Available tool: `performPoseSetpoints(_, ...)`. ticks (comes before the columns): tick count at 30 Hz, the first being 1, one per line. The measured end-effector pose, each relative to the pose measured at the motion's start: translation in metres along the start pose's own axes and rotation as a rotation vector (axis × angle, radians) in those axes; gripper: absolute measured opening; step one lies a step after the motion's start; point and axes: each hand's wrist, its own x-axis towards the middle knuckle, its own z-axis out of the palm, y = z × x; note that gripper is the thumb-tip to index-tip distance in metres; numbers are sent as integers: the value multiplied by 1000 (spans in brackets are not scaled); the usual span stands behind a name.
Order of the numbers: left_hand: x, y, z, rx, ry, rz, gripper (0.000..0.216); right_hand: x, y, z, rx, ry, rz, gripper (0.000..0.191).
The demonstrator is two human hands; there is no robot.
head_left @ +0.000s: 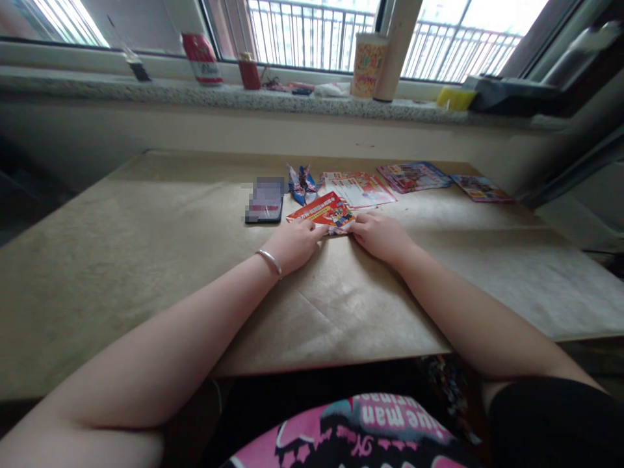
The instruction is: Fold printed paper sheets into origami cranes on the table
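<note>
A red printed paper sheet (322,210), folded along its near edge, lies on the table in front of me. My left hand (296,243) grips its near left side, fingers closed and pressed along the fold. At the near right corner, my right hand (379,235) pinches the same sheet between thumb and fingers. A strip of the sheet's blue-and-white underside shows between the two hands. Just behind it stands a folded blue-and-pink paper piece (303,184). The fingertips partly cover the fold.
A phone (266,201) lies left of the sheet. Behind it are loose red-and-white leaflets (363,190), a stack of colourful flyers (413,176) and another flyer pile (480,188) farther right. A can, a paper cup (369,65) and small items line the windowsill (312,109).
</note>
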Motion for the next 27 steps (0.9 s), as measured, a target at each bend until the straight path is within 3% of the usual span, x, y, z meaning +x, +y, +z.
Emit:
performPoseSetpoints(12, -3, 9, 5, -1, 49, -63, 41, -3, 3, 2, 57, 37, 53, 31)
performPoseSetpoints(20, -2, 6, 6, -21, 65, 21, 43, -1, 8, 10, 133, 79, 65, 29)
performPoseSetpoints(27, -2, 6, 3, 8, 54, 9, 47, 0, 9, 12, 147, 100, 64, 29)
